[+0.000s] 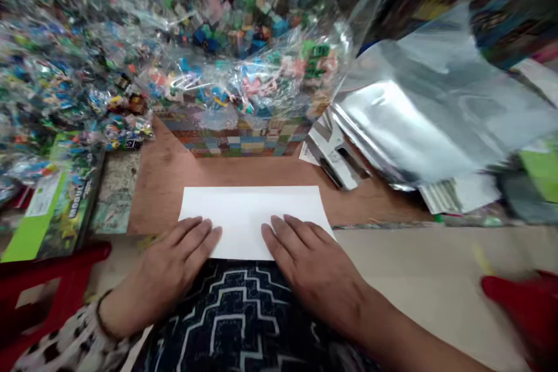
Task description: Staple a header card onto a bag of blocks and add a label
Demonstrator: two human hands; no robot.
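A white sheet of paper (pixel 253 215) lies at the front edge of the brown wooden board, partly over my lap. My left hand (pixel 174 261) rests palm down on its left side, fingers stretched out and lying flat. On the right part of the same sheet, my right hand (pixel 309 261) is also flat, its fingers extended toward the middle. Neither hand grasps anything. The paper looks smooth and blank, and its near corners are hidden under the hands.
Behind the paper stands a patterned box (pixel 244 139) with clear plastic packets of small colourful pieces (pixel 253 81). More packets (pixel 65 70) heap up at left, above a green printed box (pixel 56 203). At right lie a silver stapler-like tool (pixel 342 157) and silvery plastic bags (pixel 414 122).
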